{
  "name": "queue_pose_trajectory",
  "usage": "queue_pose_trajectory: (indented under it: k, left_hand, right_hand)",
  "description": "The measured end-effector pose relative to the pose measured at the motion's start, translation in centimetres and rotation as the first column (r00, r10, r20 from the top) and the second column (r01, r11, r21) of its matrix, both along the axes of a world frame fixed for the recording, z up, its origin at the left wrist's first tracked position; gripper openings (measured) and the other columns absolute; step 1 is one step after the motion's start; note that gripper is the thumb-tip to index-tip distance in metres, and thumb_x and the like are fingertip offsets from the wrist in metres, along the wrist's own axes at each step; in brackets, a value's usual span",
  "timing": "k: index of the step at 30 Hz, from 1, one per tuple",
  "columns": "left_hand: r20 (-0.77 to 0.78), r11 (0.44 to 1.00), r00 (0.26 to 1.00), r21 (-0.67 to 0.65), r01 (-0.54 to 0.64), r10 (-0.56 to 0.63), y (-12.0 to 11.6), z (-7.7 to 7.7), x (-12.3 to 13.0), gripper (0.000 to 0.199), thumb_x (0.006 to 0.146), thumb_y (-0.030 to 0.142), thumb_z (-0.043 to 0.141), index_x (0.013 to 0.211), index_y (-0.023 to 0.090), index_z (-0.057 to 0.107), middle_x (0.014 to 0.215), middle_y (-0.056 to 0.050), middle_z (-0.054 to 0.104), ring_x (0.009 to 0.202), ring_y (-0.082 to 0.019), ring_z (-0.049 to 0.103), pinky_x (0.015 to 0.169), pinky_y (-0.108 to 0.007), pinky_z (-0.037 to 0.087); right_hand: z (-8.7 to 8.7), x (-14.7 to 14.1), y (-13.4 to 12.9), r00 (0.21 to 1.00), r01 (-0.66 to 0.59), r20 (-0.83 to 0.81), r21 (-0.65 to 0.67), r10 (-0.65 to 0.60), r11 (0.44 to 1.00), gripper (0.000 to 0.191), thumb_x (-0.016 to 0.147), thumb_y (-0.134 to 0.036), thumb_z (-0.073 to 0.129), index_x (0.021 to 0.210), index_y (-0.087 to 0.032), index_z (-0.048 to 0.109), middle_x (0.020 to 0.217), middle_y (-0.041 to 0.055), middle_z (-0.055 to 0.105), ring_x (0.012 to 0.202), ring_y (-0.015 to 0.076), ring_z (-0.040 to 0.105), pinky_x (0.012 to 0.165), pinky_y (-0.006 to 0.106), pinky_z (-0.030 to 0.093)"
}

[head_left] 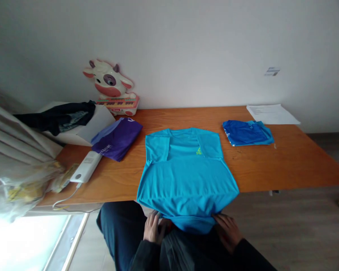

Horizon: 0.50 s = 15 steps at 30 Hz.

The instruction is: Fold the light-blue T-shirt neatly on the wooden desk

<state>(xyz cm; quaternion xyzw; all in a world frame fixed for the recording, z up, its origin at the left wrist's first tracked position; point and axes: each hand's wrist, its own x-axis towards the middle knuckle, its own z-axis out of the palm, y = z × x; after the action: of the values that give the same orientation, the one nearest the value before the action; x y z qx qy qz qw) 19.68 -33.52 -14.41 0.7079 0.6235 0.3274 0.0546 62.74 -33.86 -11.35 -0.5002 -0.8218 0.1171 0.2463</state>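
Observation:
A turquoise T-shirt (pixel 186 177) lies spread on the wooden table, collar toward the wall and both sleeves turned inward over the chest. Its lower part hangs past the table's front edge above my lap. My left hand (pixel 153 227) is closed on the left side of the hem, fingertips partly tucked under the fabric. At the hem's right side, my right hand (pixel 228 229) pinches the cloth, with the thumb hidden. Between the hands the hem sags in a curved fold. A small yellow-green print (pixel 199 151) shows on the chest.
On the wooden table (pixel 296 162), a folded blue garment (pixel 247 132) and white papers (pixel 272 114) lie right. At left are a folded purple garment (pixel 117 139), a white cabled device (pixel 86 166), a cow-shaped toy keyboard (pixel 117 103), a box (pixel 97 124) with dark clothing, and plastic bags (pixel 25 190).

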Motion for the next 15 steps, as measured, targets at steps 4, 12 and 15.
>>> queue_pose_trajectory:
  k: [4, 12, 15]
  left_hand:
    - [-0.083, 0.994, 0.990, -0.021, 0.109, -0.110, 2.3, 0.1, -0.6, 0.023, 0.104, 0.027, 0.062, 0.118, 0.023, 0.081, 0.122, -0.016, 0.084, 0.112, -0.034, 0.084, 0.092, -0.047, 0.072]
    - [0.171, 0.999, 0.984, 0.032, 0.037, -0.042, 1.1, 2.2, -3.9, 0.034, 0.095, 0.027, 0.063, 0.117, 0.040, 0.085, 0.104, -0.007, 0.088, 0.094, -0.035, 0.086, 0.082, -0.051, 0.073]
    - [0.358, 1.000, 0.934, 0.016, -0.020, 0.013, 0.3, 4.1, -4.9, 0.042, 0.090, 0.030, 0.065, 0.119, 0.054, 0.084, 0.099, -0.002, 0.087, 0.085, -0.038, 0.086, 0.072, -0.055, 0.073]
  right_hand:
    - [-0.5, 0.5, 2.1, 1.000, 0.012, -0.028, 0.156, -0.007, 0.988, 0.019, 0.103, -0.026, 0.061, 0.115, -0.028, 0.077, 0.104, 0.0074, 0.082, 0.092, 0.0274, 0.079, 0.077, 0.041, 0.065]
    - [4.8, 3.5, 1.4, 0.985, 0.155, -0.090, 0.113, -0.146, 0.981, 0.030, 0.102, -0.014, 0.052, 0.115, -0.027, 0.075, 0.104, 0.0084, 0.083, 0.094, 0.0269, 0.082, 0.087, 0.041, 0.069]
    - [5.7, 4.1, 1.7, 0.990, 0.124, -0.072, 0.070, -0.119, 0.990, 0.031, 0.100, -0.013, 0.051, 0.110, -0.026, 0.077, 0.103, 0.0087, 0.084, 0.094, 0.0263, 0.083, 0.086, 0.039, 0.070]
